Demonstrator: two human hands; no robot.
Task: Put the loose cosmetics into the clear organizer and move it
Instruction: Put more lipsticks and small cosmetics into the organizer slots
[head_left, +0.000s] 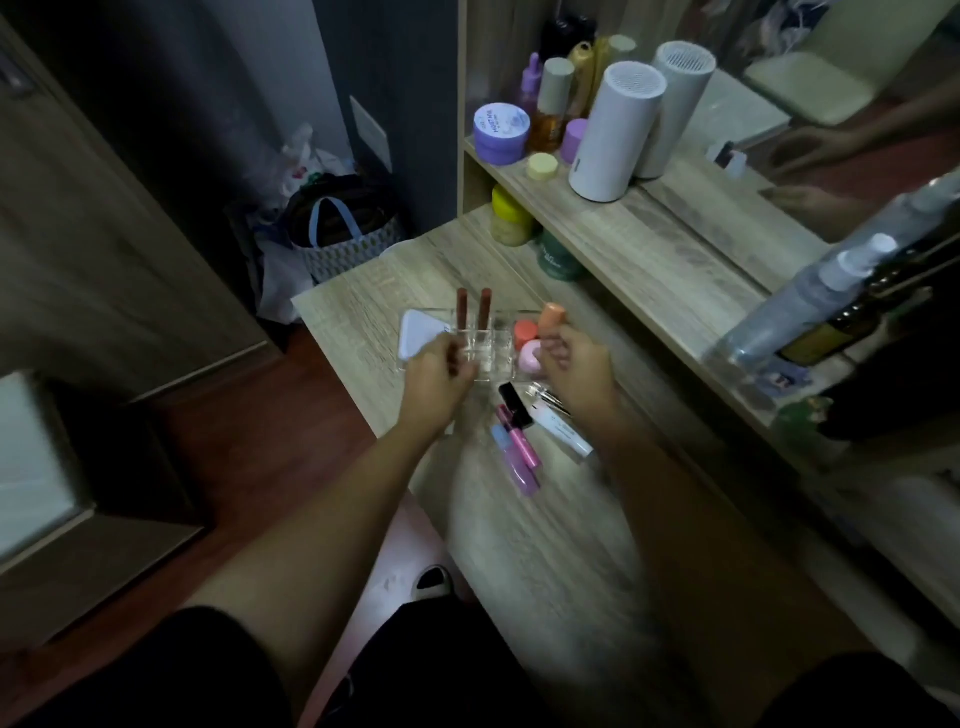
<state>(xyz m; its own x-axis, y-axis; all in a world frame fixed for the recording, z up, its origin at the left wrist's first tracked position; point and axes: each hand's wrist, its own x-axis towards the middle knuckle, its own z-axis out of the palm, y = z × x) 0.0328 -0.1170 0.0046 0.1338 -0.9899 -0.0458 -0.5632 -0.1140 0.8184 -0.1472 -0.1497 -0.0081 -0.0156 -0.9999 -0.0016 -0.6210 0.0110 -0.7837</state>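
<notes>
- Head view: clear organizer (457, 338) sits near the surface's (571, 545) far left corner, two dark red tubes (472, 312) upright in it.
- Left hand (441, 371) curls at its near edge, seemingly pinching a tube; blur hides the grip.
- Right hand (576, 369) closes around an orange tube (551, 319).
- Loose tubes (519, 447) lie just behind the hands.
- Risk: a hasty insertion may topple the upright tubes or push the light organizer off the edge.
</notes>
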